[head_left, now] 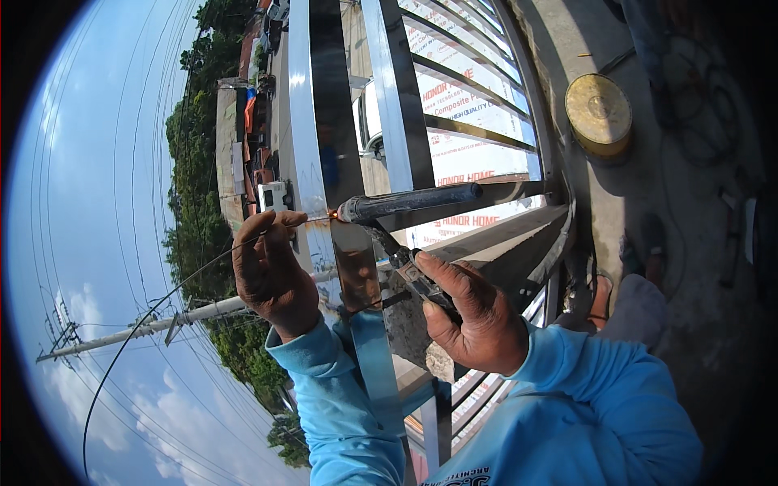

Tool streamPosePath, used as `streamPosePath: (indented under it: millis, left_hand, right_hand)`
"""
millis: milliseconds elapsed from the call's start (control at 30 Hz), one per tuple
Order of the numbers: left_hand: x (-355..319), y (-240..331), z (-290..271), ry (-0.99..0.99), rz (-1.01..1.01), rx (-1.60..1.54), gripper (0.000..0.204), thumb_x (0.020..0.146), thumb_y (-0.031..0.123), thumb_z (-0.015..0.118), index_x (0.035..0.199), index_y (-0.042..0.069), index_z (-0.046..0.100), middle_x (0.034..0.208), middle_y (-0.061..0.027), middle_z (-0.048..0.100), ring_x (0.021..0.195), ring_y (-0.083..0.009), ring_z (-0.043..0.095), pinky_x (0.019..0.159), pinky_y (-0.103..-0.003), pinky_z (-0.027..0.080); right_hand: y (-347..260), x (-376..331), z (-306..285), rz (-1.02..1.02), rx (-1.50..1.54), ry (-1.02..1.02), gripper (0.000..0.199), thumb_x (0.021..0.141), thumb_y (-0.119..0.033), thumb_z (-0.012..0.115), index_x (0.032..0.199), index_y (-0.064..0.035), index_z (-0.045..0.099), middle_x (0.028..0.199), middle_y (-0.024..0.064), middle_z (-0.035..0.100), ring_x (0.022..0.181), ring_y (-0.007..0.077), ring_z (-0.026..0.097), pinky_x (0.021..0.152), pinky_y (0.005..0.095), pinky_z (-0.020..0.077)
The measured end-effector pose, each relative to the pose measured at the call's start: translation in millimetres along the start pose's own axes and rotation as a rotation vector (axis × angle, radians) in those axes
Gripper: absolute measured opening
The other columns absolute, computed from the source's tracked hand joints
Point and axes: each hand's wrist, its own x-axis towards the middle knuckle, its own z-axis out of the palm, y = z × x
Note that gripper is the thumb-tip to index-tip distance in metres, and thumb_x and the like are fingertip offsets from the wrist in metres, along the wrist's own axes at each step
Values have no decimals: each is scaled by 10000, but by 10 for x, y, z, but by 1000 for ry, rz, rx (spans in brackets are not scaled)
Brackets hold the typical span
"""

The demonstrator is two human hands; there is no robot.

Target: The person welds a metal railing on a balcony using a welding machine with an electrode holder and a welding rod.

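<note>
My right hand (478, 316) is closed around the handle of a black TIG welding torch (413, 201). The torch's long back cap points right, and its nozzle end meets a shiny metal tube (306, 121) of a railing. A small orange glow shows at that spot. Between the fingertips of my left hand (277, 279) is pinched a thin filler rod (197, 273). One end of the rod reaches the glow, while the rest curves down to the lower left. Brownish heat marks show on the metal near the nozzle.
Metal bars (478, 85) of the railing run alongside, with white printed sheets behind them. A yellow round container (598, 113) stands on the concrete floor (592, 40) at right, near dark cables (705, 121). Beyond the railing are a street, a white vehicle (275, 196), trees and a utility pole (194, 314).
</note>
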Motion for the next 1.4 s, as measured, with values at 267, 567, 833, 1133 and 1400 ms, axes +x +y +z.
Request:
streamPosePath:
  millis: [267, 567, 833, 1133, 1400]
  left_hand:
    - [-3, -8, 3, 15, -11, 0, 200, 1031, 89, 561, 1193, -27, 573, 965, -163, 718, 881, -205, 693, 841, -336, 537]
    - [6, 10, 2, -9, -8, -65, 190, 1012, 38, 580, 1192, -24, 585, 974, -167, 705, 929, -225, 692, 870, -349, 541]
    - [-2, -8, -17, -18, -8, -47, 202, 1017, 44, 573, 1208, -23, 579, 991, -175, 710, 939, -222, 694, 875, -346, 538]
    - [2, 1, -29, -24, -11, -40, 203, 1020, 29, 558, 1216, -21, 576, 992, -179, 706, 942, -228, 696, 873, -339, 542]
    - [-6, 2, -7, -21, -14, -55, 205, 1019, 34, 561, 1216, -22, 576, 989, -181, 705, 949, -233, 697, 882, -357, 547]
  right_hand:
    - [2, -32, -12, 81, 18, -58, 627, 894, -2, 635, 1483, -47, 426, 1213, 235, 616, 1072, 383, 660, 938, 417, 532]
    - [15, -8, 7, -18, -32, 25, 685, 860, 58, 635, 1495, -8, 386, 1176, 203, 634, 929, 377, 626, 844, 422, 538]
    - [18, -29, -12, 70, 20, -59, 602, 912, -24, 631, 1479, -42, 430, 1194, 240, 622, 1053, 375, 667, 915, 409, 537]
    - [13, -7, -6, 12, 6, -18, 606, 904, -13, 635, 1476, -38, 435, 1173, 220, 633, 1016, 349, 666, 907, 409, 535]
    - [19, -10, -16, 10, 2, -33, 660, 883, 28, 626, 1498, -34, 393, 1204, 207, 636, 989, 365, 651, 889, 416, 538]
